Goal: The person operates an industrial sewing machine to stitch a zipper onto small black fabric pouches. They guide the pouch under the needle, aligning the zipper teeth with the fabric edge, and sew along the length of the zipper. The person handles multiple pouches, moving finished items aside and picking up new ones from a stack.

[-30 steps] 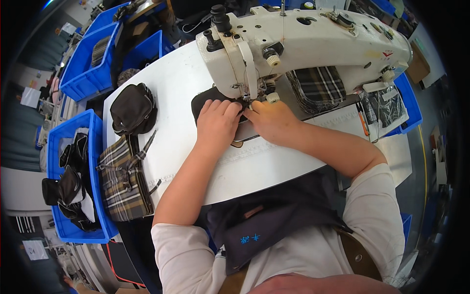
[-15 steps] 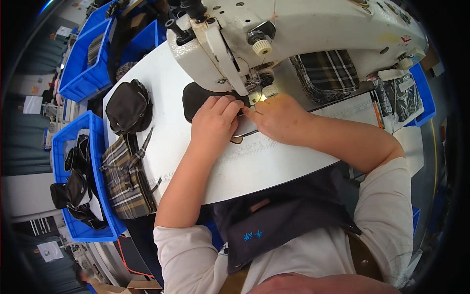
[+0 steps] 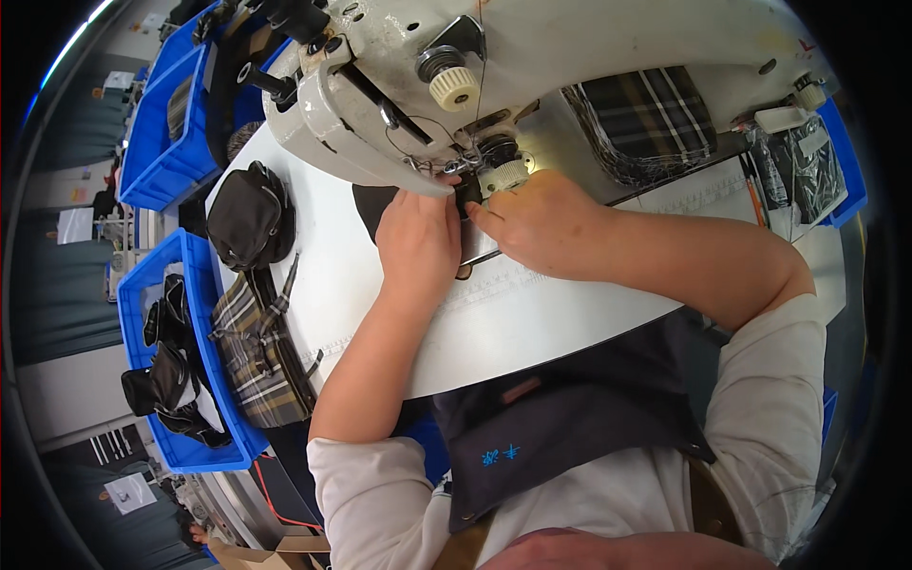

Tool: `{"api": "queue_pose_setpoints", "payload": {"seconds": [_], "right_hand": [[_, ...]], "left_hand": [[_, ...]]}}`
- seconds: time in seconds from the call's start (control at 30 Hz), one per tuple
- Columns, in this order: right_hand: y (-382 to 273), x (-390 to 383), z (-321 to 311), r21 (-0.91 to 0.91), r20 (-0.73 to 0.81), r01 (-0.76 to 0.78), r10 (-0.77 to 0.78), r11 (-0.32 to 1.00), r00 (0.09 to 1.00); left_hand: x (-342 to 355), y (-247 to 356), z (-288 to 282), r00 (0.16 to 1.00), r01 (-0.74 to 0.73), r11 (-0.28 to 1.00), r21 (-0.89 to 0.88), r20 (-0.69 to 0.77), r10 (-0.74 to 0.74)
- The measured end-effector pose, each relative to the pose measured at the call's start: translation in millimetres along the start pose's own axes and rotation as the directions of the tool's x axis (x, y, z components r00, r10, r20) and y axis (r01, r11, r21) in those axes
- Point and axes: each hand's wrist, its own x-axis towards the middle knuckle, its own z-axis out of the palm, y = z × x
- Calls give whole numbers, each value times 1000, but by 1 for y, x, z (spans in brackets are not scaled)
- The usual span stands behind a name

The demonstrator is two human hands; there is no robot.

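Note:
A dark fabric piece (image 3: 373, 208) lies flat under the head of the white sewing machine (image 3: 328, 133), partly covered by my fingers. My left hand (image 3: 418, 239) presses on it, its fingers close together and their tips partly hidden behind the machine head. My right hand (image 3: 546, 226) is curled beside the presser area, thumb and forefinger on the piece's right edge. Right above that hand is a cream ribbed knob (image 3: 504, 175). The needle point itself is hard to make out between the hands.
On the white table (image 3: 380, 347) at left sit a black pouch (image 3: 249, 217) and plaid fabric pieces (image 3: 261, 356). Blue bins (image 3: 249, 445) with black items stand beyond. Stacked plaid panels (image 3: 641, 123) lie under the machine arm; a clear plastic packet (image 3: 803, 166) is at right.
The view has shifted, so the machine head looks larger and nearer. My left fingertips have gone further in under the machine head. The right hand keeps its place by the presser area.

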Motion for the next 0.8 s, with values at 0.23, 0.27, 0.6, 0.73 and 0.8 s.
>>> {"api": "queue_pose_setpoints", "payload": {"seconds": [0.23, 0.27, 0.6, 0.73, 0.8], "right_hand": [[2, -1, -2, -25, 45, 15, -14, 1000, 999], [2, 0, -2, -24, 27, 17, -17, 1000, 1000], [-2, 1, 3, 19, -43, -23, 23, 1000, 999], [-2, 1, 1, 57, -53, -33, 36, 998, 998], [-2, 1, 1, 74, -46, -26, 29, 997, 999]], "left_hand": [[5, 9, -6, 979, 204, 977, -61, 28, -203], [5, 6, -6, 988, 154, 988, -32, 4, -154], [5, -3, -5, 990, -113, 988, 104, -74, 121], [6, -4, -3, 985, -141, 982, 127, -80, 152], [5, -5, -3, 989, -139, 984, 114, -43, 145]]}}
